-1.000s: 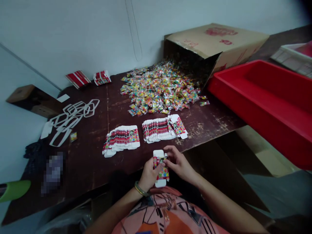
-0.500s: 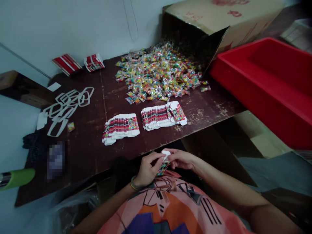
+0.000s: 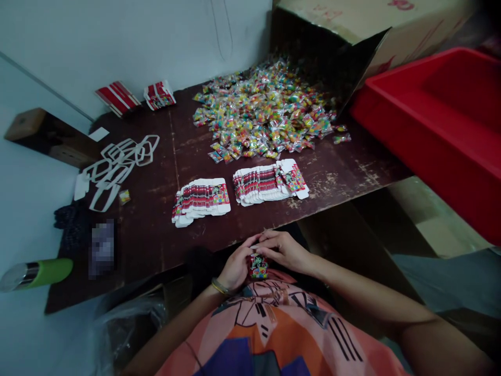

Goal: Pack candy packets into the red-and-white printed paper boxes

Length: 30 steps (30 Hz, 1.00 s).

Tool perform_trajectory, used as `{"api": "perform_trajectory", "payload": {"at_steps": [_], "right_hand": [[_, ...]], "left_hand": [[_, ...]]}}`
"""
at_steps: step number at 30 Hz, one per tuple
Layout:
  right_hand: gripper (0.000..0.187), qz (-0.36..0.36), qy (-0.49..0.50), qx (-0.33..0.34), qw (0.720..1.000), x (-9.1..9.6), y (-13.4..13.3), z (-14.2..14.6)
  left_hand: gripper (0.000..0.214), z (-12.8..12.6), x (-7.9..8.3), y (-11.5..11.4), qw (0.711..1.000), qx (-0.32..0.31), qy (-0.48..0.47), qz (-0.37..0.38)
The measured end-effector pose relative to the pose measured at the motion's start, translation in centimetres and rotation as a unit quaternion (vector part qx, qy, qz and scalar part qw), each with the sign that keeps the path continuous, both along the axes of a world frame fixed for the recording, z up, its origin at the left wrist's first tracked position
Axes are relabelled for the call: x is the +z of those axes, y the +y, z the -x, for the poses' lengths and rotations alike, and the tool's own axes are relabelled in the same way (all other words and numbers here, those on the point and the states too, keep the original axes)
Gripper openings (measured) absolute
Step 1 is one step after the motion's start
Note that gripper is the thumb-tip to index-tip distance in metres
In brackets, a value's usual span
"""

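Note:
Both my hands meet just below the near edge of the dark wooden table (image 3: 156, 230), over my lap. My left hand (image 3: 235, 267) and my right hand (image 3: 285, 249) are closed together on a small printed carton (image 3: 259, 266), which stands folded up between the fingers. On the table in front lie two fanned stacks of flat cartons, one on the left (image 3: 201, 200) and one on the right (image 3: 271, 181). Beyond them spreads a big pile of colourful wrapped candies (image 3: 266, 114).
A tipped cardboard box (image 3: 368, 26) opens onto the candy pile. A red plastic bin (image 3: 438, 125) stands at the right. White card offcuts (image 3: 117, 167), more carton stacks (image 3: 158, 95) by the wall, a green flask (image 3: 37, 272) and a blurred item (image 3: 102, 248) lie at the left.
The flat carton held up in my hands a second ago has been folded into a small box shape and lowered towards my lap. My view has tipped downward.

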State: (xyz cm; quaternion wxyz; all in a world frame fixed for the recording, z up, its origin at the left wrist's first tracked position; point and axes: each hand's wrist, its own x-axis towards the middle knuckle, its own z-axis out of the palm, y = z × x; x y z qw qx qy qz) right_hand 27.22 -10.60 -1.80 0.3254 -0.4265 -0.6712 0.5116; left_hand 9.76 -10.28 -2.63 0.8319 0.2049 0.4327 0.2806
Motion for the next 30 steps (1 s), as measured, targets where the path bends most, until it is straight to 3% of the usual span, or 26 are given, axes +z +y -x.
{"api": "perform_trajectory", "payload": {"at_steps": [4,10,13,16,20,25,30], "right_hand": [[0.039,0.037,0.024,-0.017,0.999,0.0,-0.1,-0.3],[0.025,0.071,0.049,-0.046,0.995,-1.7,0.3,-0.1],[0.031,0.138,0.071,-0.053,0.986,-2.7,0.6,-0.1],[0.036,0.190,0.096,-0.059,0.975,-3.2,0.4,-0.1],[0.029,0.128,0.092,-0.061,0.986,-3.2,0.6,-0.4],[0.028,0.143,0.095,0.014,0.985,-2.7,1.7,-1.5],[0.027,-0.052,-0.009,0.106,0.993,-1.3,0.3,-1.4]], "left_hand": [[0.046,0.1,-0.5,-0.1,1.000,-0.016,-0.004,0.013],[0.060,0.3,-0.6,-0.2,0.997,-0.046,-0.059,0.024],[0.078,0.7,-0.9,-0.4,0.996,-0.088,-0.033,0.006],[0.078,0.9,-1.3,-0.6,0.995,-0.102,-0.002,0.006],[0.080,0.8,-1.6,-0.6,0.994,-0.107,-0.013,0.018],[0.085,0.8,-1.2,-0.3,0.993,-0.116,-0.024,0.020],[0.076,1.1,-1.1,-0.6,0.994,-0.104,-0.016,0.021]]}}
